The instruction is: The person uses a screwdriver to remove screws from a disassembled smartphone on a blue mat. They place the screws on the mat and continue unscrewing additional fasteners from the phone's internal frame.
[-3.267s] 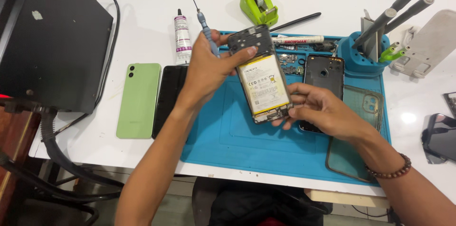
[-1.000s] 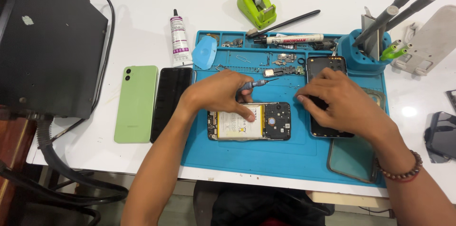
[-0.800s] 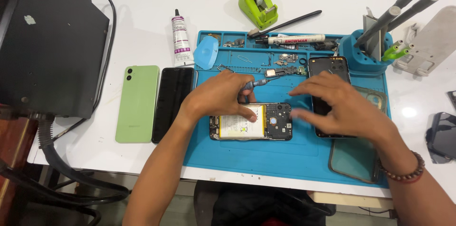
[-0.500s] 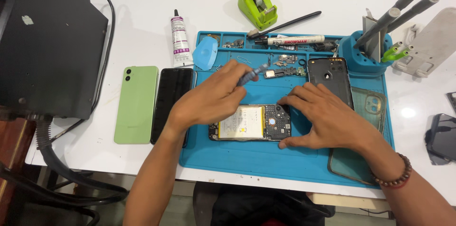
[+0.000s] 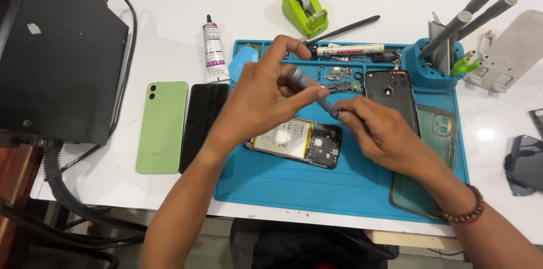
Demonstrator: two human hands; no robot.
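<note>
Both hands meet above the middle of the blue repair mat (image 5: pixel 294 190). The left hand (image 5: pixel 263 99) has its fingers curled round a small grey screwdriver (image 5: pixel 312 92), slanting down to the right; the right hand (image 5: pixel 379 133) pinches narrowly at its tip. Just beneath, the opened phone (image 5: pixel 297 141) lies flat on the mat, battery and board bare. Its dark back cover (image 5: pixel 390 95) lies near the mat's far right edge, with loose small parts (image 5: pixel 339 76) along the far edge. So the opening looks done and refitting remains, by my reckoning. A green phone (image 5: pixel 163 126) rests off the mat, toward the desk's left edge
</note>
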